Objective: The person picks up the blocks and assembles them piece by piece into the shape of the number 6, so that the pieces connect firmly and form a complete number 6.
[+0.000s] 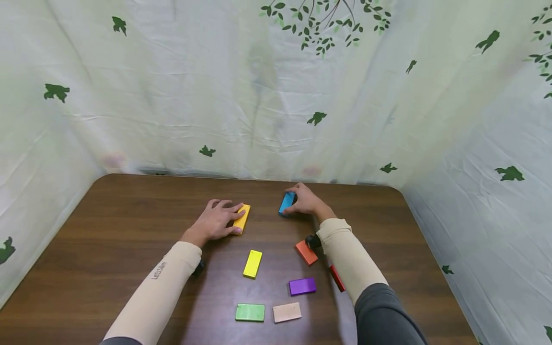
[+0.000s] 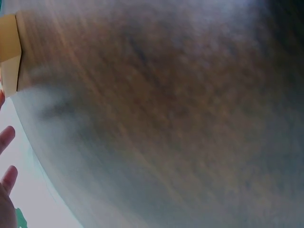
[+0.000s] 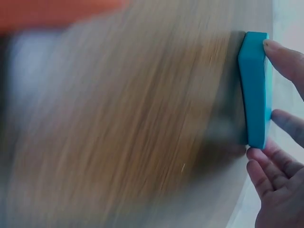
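Observation:
In the head view my left hand (image 1: 219, 221) holds an orange-yellow block (image 1: 243, 218), thumb by its near end and a finger further up. Only part of this block (image 2: 9, 40) enters the left wrist view, where other fingertips (image 2: 7, 137) stand apart from it. Toward the table's far edge, my right hand (image 1: 305, 200) grips a blue block (image 1: 286, 203) between thumb and fingers. Seen from the right wrist, the blue block (image 3: 256, 90) has one digit at its upper end and fingers around its lower end.
On the brown table (image 1: 142, 215) lie a yellow block (image 1: 252, 264), an orange-red block (image 1: 306, 252), a purple block (image 1: 302, 286), a green block (image 1: 250, 312) and a beige block (image 1: 286, 312). A red block (image 1: 337, 278) is partly under the right forearm. Leaf-patterned curtains (image 1: 172, 96) surround the table.

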Demonstrator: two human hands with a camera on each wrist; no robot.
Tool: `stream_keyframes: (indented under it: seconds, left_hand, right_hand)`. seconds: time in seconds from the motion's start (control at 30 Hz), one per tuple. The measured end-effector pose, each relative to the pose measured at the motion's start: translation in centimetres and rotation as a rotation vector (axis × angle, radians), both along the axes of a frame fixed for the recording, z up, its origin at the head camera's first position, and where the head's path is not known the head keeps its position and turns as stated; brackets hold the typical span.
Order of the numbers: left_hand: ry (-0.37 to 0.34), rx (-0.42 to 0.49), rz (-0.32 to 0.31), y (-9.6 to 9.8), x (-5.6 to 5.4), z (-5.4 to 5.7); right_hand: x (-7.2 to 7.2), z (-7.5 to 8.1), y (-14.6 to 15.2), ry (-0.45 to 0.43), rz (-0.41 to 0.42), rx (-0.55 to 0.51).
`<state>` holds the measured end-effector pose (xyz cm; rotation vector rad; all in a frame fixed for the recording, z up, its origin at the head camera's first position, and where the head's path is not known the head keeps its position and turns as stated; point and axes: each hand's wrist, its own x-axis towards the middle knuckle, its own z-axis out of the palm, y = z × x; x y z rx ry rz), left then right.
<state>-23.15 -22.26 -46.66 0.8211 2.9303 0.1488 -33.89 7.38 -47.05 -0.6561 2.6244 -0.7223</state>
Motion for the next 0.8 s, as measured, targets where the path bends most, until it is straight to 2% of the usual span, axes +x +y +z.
stream_keyframes:
  seconds: [0.23,0.3,0.63,0.8]
  left_hand:
    - [0.0,-0.003,0.004,-0.1,0.1,0.0]
    - [-0.001,-0.004,0.003,0.0,0.1,0.0]
    - [-0.015,-0.009,0.004,0.0,0.1,0.0]
    - [0.01,-0.008,-0.006,-0.1,0.2,-0.1]
  right_hand:
    - [0.0,-0.1,-2.3,0.009,0.004,-0.002]
    - [0.0,-0.2,-2.9,-0.006,-0.01,0.008]
    - [0.4,-0.4,-5.6,0.03,-0.071,0.033]
    - [0.4,-0.7,-6.7,0.046,-0.086,0.021]
